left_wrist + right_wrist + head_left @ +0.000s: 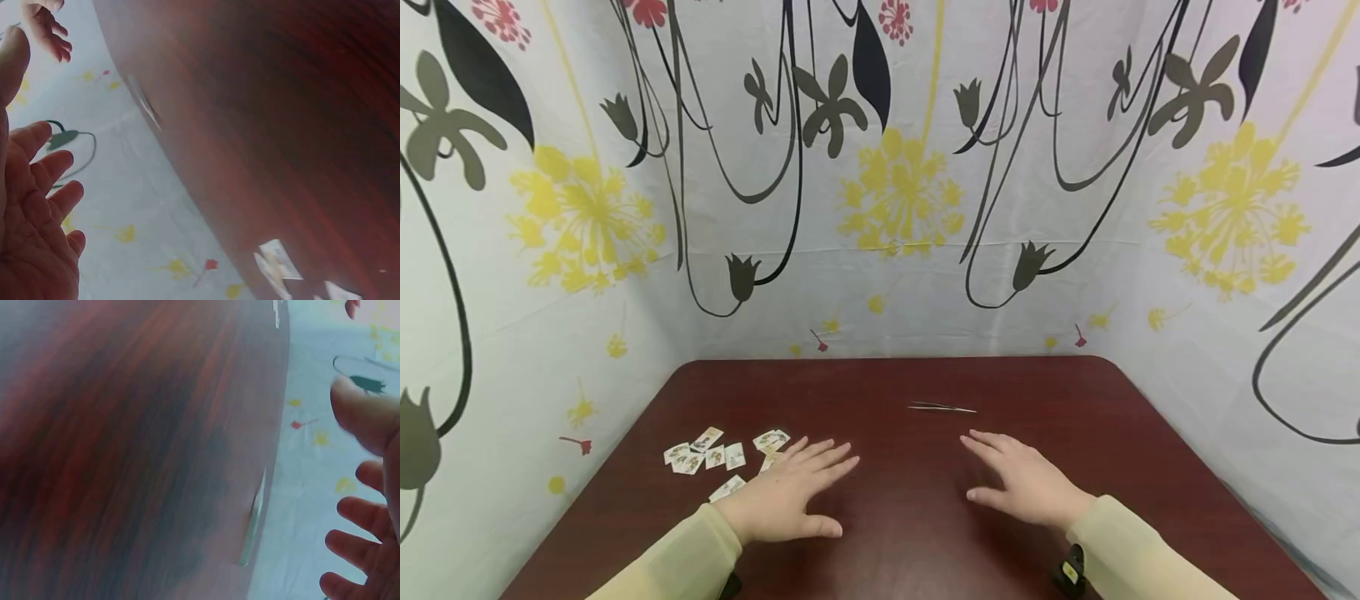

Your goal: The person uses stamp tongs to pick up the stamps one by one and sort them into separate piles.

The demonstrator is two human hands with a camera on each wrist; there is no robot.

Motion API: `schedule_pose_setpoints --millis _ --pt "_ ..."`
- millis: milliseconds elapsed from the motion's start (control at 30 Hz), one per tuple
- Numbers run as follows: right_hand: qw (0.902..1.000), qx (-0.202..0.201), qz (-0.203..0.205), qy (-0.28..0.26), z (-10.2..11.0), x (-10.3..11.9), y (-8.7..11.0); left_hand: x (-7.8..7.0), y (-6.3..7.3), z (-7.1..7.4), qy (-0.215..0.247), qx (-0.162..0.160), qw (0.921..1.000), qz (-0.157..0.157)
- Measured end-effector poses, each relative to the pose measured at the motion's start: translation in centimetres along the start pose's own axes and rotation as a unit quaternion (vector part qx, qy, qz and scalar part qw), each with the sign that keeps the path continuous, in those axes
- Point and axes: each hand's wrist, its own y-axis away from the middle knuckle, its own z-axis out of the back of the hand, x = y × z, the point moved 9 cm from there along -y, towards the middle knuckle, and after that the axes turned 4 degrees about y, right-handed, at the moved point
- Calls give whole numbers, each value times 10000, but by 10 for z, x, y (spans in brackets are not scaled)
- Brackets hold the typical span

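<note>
Both hands hover over a dark red table with their fingers spread and nothing in them. My left hand (pixel 793 496) is at the left of centre, overlapping part of a scatter of small printed paper pieces (pixel 715 457) in the head view. Some of those pieces lie hidden behind it. On the right, my right hand (pixel 1030 483) reaches forward, thumb apart from the fingers. Beyond it, toward the back of the table, lies a pair of slim metal tweezers (pixel 942 407). The right wrist view shows the tweezers (pixel 253 525) with their tips together at one end or nearly so.
The wood-grain table (pixel 910 533) has rounded back corners. A white cloth (pixel 880 317) with yellow, red and dark plant prints hangs behind it and along both sides. Pale sleeves cover both forearms, and a dark band (pixel 1070 571) sits at the right wrist.
</note>
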Motion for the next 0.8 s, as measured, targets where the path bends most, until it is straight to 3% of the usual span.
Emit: schedule_pose_setpoints --millis 200,433,800 --pt "9976 116 -622 -290 -15 -19 -21 20 2 -8 349 -45 9986 395" --pt "9902 311 -1182 -676 -29 -37 -44 39 3 -14 712 -69 9954 637" --pt "9848 208 -1596 -651 -51 -63 -73 73 9 -27 1035 67 9888 1072"
